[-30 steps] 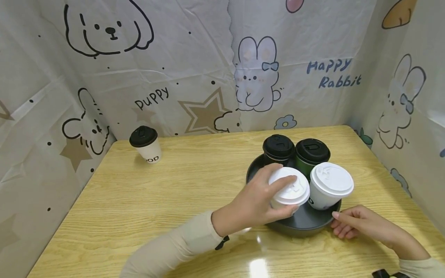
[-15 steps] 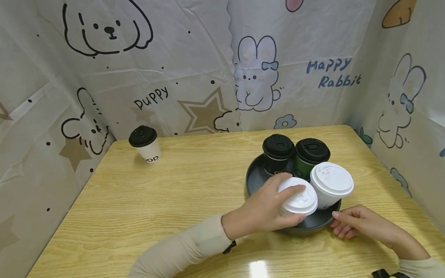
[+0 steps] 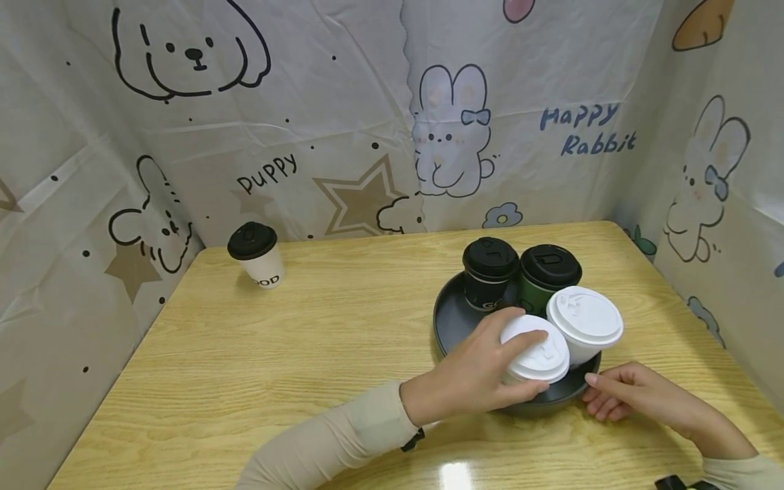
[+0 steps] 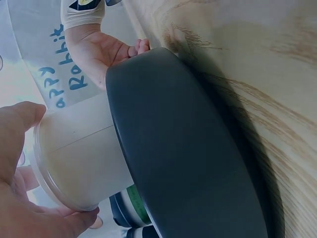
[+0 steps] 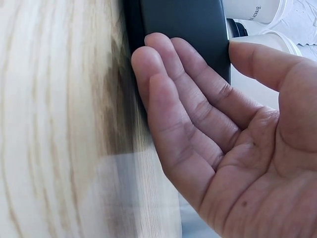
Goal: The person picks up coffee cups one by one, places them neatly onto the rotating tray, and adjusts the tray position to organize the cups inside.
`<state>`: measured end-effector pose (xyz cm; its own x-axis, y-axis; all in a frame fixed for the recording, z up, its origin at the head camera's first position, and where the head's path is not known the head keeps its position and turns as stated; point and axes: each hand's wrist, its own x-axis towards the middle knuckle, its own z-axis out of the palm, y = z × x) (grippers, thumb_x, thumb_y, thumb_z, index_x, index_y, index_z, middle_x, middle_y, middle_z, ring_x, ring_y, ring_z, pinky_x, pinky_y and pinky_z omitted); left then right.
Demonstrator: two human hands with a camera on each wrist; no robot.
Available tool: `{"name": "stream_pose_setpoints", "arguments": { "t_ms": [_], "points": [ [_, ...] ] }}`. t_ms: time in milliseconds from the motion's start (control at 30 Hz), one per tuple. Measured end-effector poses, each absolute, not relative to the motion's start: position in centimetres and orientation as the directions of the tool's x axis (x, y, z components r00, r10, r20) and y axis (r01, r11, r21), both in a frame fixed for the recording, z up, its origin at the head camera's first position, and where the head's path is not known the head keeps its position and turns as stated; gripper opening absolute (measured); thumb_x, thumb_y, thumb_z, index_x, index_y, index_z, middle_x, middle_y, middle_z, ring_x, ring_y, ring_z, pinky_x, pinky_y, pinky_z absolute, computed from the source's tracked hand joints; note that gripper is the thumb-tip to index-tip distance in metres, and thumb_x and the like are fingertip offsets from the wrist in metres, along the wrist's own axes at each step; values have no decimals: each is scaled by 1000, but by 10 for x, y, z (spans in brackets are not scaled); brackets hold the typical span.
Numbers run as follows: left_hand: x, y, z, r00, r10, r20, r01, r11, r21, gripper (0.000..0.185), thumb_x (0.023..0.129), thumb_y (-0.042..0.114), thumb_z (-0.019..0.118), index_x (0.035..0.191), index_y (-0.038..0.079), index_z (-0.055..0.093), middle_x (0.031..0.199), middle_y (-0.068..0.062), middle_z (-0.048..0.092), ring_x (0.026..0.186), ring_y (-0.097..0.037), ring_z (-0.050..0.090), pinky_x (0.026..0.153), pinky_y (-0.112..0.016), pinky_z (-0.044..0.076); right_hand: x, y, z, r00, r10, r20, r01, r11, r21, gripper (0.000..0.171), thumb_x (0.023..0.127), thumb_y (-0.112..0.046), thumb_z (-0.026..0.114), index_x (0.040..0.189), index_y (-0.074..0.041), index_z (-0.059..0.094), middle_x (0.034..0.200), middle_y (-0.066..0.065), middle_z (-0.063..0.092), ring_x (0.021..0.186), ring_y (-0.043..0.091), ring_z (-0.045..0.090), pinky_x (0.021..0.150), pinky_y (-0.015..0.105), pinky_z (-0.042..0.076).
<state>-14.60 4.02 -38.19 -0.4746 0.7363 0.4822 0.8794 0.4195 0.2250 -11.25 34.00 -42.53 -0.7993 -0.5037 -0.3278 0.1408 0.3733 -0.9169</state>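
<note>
My left hand (image 3: 484,371) grips a white paper cup with a white lid (image 3: 537,350) at the near edge of a round dark tray (image 3: 450,320). In the left wrist view the same cup (image 4: 79,163) sits inside the tray's wall (image 4: 183,163), my thumb and fingers curled round it. Beside it in the tray stand a second white-lidded cup (image 3: 584,320), a black cup (image 3: 488,269) and a green cup with a black lid (image 3: 547,272). My right hand (image 3: 618,393) rests on the table with straight fingers touching the tray's near right rim (image 5: 185,25).
A white cup with a black lid (image 3: 256,253) stands alone at the table's far left corner. Cartoon-printed cloth walls close in the wooden table (image 3: 294,354) on the left, back and right.
My left hand has moved the white-lidded cup to the right and down, into the tray next to the other white cup. The right hand has stayed at the tray's rim.
</note>
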Motion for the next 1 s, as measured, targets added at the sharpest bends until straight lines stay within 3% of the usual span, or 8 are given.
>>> {"name": "stream_pose_setpoints", "arguments": {
  "t_ms": [500,733,1000],
  "points": [
    [-146,40,-384,-479,746,462,877,429,215,61,87,51,64,137,20,50,145,-16,35,131,-23,39,104,-26,38,-112,339,-424,-797,-511,-321,129,374,-918,45,105,-18,35,103,18,63,92,12,70,78,16,68,69,31,57],
    [-152,32,-379,-551,746,374,831,449,328,83,84,58,64,150,21,32,156,-10,22,145,-27,20,114,-41,26,-112,338,-423,-790,-520,-324,123,382,-916,45,105,-18,36,103,18,63,94,14,70,78,16,68,68,31,57],
    [-174,-10,-380,-619,744,250,770,513,379,74,96,54,46,154,15,21,160,-11,11,148,-24,3,116,-48,16,-102,323,-420,-769,-558,-311,99,376,-921,42,105,-17,38,104,15,65,94,16,71,80,16,69,67,29,56]
  ]
}}
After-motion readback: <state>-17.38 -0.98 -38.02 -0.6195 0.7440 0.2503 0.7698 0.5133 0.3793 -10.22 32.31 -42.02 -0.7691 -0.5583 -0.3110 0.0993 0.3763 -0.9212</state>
